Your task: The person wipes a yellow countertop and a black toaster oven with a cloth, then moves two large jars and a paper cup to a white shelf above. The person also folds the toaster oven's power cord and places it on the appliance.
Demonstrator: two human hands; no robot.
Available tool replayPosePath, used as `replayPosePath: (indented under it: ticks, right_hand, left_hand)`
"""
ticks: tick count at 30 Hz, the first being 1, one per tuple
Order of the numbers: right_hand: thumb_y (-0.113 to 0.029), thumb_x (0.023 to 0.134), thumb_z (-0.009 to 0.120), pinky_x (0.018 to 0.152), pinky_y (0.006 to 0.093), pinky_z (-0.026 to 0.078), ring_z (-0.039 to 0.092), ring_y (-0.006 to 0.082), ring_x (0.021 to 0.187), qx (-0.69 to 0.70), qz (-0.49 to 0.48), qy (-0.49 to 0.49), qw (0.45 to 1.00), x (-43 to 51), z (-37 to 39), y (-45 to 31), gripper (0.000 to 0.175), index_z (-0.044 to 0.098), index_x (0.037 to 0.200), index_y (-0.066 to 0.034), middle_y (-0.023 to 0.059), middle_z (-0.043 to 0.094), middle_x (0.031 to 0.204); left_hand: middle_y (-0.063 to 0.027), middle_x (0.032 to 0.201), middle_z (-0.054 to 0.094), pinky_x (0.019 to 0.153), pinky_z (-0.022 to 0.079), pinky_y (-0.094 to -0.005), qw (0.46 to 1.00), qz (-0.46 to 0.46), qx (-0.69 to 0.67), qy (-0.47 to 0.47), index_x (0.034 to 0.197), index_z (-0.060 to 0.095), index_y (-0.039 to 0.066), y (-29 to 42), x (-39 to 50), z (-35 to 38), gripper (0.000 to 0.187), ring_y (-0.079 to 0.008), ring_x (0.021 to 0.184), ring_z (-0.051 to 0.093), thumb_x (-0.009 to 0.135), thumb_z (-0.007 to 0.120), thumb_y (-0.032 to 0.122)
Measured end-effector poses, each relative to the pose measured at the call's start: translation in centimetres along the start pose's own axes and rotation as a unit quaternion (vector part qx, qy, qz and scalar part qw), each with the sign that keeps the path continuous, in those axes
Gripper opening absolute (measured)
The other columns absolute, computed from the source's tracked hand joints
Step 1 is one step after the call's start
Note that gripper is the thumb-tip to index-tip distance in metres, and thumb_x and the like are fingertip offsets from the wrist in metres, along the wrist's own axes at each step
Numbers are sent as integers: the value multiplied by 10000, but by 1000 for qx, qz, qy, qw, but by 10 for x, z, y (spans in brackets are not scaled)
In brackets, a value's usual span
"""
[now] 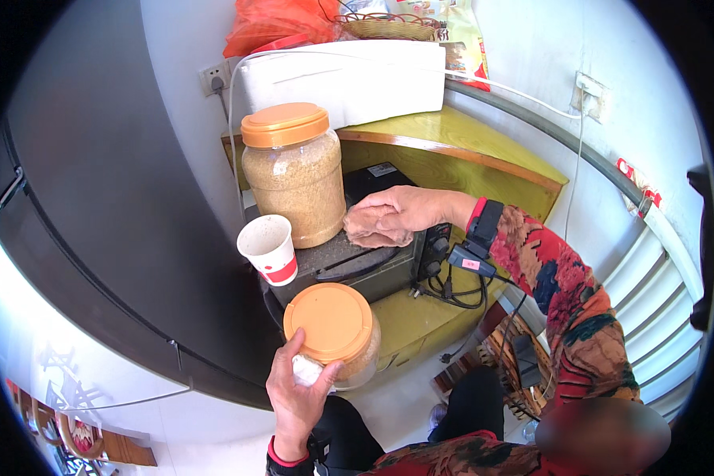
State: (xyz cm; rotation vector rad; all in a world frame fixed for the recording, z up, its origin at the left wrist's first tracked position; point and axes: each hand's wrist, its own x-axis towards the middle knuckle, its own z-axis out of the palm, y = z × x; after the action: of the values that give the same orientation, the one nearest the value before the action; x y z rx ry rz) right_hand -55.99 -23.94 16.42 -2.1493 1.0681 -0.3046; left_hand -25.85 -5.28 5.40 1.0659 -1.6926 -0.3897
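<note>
My left hand (297,392) grips a clear plastic jar (366,363) with an orange screw lid, held in front of the appliance. Something white shows between thumb and fingers; whether it is a label or paper I cannot tell. In my right hand (416,208) is a bunched brown cloth (372,232), pressed on or just over the dusty top of a black countertop oven (357,268). Left of the cloth, a large clear jar (294,184) of tan grains stands upright under its orange lid. A white and red paper cup (268,250) sits at the oven's left front edge.
A yellow-green corner shelf (464,137) bears a white foam box (345,83), with a wicker basket (387,27) and red plastic bag (279,24) above it. Black cables (458,291) hang by the oven's knobs. A dark refrigerator (113,178) flanks the left, a white radiator (648,297) the right.
</note>
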Motion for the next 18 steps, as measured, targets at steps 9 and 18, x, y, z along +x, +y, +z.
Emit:
replayPosePath:
  ticks: [9, 18]
  right_hand:
    - [-142, 937, 605, 792, 287, 509, 603, 108, 943, 93, 65, 320, 941, -36, -7, 21, 339, 564, 1251, -17, 44, 644, 1051]
    - [-258, 918, 566, 880, 493, 465, 579, 411, 978, -284, 73, 400, 868, -30, 40, 40, 311, 586, 1136, -37, 222, 624, 1030]
  left_hand:
    - [-134, 1112, 665, 899, 500, -311, 982, -114, -140, -49, 1291, 551, -11, 1, -2, -14, 548, -186, 1026, 628, 829, 798, 149]
    - [-36, 956, 638, 818, 456, -244, 939, -173, -293, 56, 1167, 595, 20, -16, 8, -26, 251, -95, 889, 576, 916, 614, 16]
